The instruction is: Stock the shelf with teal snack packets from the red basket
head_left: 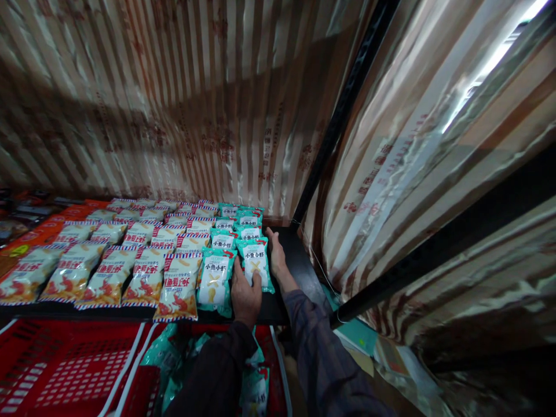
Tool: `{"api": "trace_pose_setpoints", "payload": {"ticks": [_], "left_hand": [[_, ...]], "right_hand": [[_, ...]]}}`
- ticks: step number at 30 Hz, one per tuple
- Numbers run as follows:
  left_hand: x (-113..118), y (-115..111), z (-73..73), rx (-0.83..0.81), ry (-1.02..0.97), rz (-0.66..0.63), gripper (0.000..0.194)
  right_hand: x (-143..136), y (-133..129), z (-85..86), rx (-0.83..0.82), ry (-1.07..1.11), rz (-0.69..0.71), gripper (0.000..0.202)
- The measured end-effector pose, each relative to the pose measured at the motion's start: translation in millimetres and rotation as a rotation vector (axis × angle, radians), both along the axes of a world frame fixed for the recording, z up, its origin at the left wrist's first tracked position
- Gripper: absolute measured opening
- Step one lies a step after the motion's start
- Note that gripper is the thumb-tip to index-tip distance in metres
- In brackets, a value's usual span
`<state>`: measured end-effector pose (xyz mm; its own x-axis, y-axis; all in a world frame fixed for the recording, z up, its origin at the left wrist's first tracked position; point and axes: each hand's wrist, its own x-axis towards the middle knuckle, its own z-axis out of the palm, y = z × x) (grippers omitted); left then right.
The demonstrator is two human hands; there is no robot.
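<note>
My left hand (246, 296) is at the front of the shelf, fingers apart and pointing away from me. Its fingers reach into the gap between two teal snack packets, and its thumb lies over the lower part of the right-hand snack packet (254, 258). The left-hand snack packet (214, 281) lies right beside these fingers. Along the outer right side of the teal rows, my right hand (278, 255) stands on edge with its fingers stretched out, open and close against the packets. Behind the front pair, more teal packets (223, 240) lie in two columns.
Rows of white-and-orange snack packets (143, 275) fill the black shelf (299, 252) to the left. Below stand a red basket (78, 359) and another holding teal packets (254, 385). A black upright post (336, 121) rises at the back right corner, before striped plastic sheeting (174, 104).
</note>
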<state>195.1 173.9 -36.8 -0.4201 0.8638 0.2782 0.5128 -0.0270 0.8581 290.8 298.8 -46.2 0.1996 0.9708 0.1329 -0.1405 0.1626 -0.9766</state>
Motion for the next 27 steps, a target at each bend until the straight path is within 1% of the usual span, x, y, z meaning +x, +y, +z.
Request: {"api": "trace_pose_setpoints", "payload": {"ticks": [4, 9, 11, 13, 15, 16, 21, 24, 27], "left_hand": [[-1.7, -0.6, -0.8, 0.035, -0.010, -0.043, 0.061], [-3.3, -1.2, -1.5, 0.099, -0.011, -0.084, 0.058], [-2.9, -1.3, -1.9, 0.113, -0.014, -0.072, 0.058], [-2.3, -1.3, -2.4, 0.104, -0.018, -0.048, 0.060], [-2.0, -1.3, -2.9, 0.099, -0.017, -0.039, 0.059], [-2.0, -1.2, -3.1, 0.107, -0.013, -0.044, 0.058], [-2.4, -1.0, -4.7, 0.162, 0.027, -0.051, 0.052], [-2.2, -0.7, -5.7, 0.167, 0.052, -0.043, 0.052], [-1.8, -0.5, -6.0, 0.148, 0.061, -0.032, 0.052]], "right_hand": [[-7.5, -10.6, 7.6, -0.011, -0.067, 0.024, 0.068], [-14.2, -17.4, 13.8, 0.003, -0.061, 0.093, 0.073], [-13.7, -19.9, 14.0, 0.013, -0.100, 0.060, 0.075], [-11.7, -24.0, 13.0, 0.024, -0.167, -0.024, 0.074], [-9.7, -29.9, 10.9, 0.024, -0.229, -0.089, 0.072], [-9.1, -33.3, 9.5, 0.018, -0.252, -0.097, 0.070], [-11.2, -46.8, 4.1, -0.025, -0.280, -0.037, 0.063], [-13.7, -48.3, 4.8, -0.012, -0.275, -0.013, 0.055], [-14.3, -47.5, 6.2, -0.009, -0.285, -0.022, 0.052]]}}
